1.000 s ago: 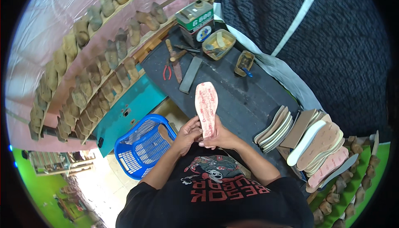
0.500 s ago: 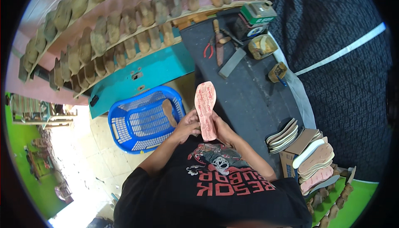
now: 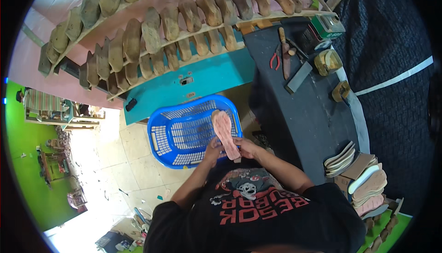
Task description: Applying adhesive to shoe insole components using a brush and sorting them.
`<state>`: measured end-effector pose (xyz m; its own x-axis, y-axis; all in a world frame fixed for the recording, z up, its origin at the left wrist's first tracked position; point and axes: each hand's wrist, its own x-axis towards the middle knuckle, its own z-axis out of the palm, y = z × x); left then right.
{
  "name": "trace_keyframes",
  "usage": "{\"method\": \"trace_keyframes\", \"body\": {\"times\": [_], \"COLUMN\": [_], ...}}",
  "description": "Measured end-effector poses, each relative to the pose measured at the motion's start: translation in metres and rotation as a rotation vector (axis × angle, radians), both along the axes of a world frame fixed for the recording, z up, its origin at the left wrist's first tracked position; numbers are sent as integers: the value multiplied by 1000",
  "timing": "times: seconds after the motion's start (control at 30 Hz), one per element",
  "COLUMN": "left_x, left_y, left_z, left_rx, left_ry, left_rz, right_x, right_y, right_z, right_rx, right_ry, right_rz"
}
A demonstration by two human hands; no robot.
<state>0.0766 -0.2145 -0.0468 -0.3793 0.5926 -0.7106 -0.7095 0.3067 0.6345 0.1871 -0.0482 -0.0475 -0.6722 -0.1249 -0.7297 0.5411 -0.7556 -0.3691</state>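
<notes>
A pink insole (image 3: 224,131) with red print is held between both my hands, in front of my dark shirt. My left hand (image 3: 214,150) grips the left side of its narrow part, fingers closed on it. On the opposite side, my right hand (image 3: 246,148) closes around the same part. The wide end points away from me and overlaps the right side of a blue plastic basket (image 3: 168,157) on the floor. A tan edge shows behind the insole's upper left; whether it is a second sole held with it or one lying in the basket, I cannot tell.
To the right, a dark-covered table (image 3: 306,114) carries red-handled pliers (image 3: 275,61), a grey block (image 3: 299,78), a green tin (image 3: 328,25) and stacked soles (image 3: 340,159). Wooden shoe lasts (image 3: 152,29) line shelves at the back. A turquoise panel (image 3: 212,78) stands beyond the basket.
The insole has come over the basket's right side and leans more to the left, with both hands still on it. The whole view has shifted, so the surroundings appear further right.
</notes>
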Motion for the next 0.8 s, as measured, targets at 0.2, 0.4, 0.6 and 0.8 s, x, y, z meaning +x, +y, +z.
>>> {"method": "trace_keyframes", "body": {"times": [0.2,0.4,0.6,0.8], "left_x": [-12,-48,-49,-53], "left_y": [-59,8,-3,49], "left_z": [-108,-207,-302,-320], "left_rx": [-329,-272,-396,-475], "left_ry": [-26,-89,-11,79], "left_rz": [60,37,107,-116], "right_x": [-47,-59,-96,-91], "right_y": [-79,-42,-62,-26], "right_z": [-123,-322,-303,-349], "right_rx": [57,110,246,306], "right_ry": [-326,-362,-343,-335], "right_rz": [-66,-278,-210,-161]}}
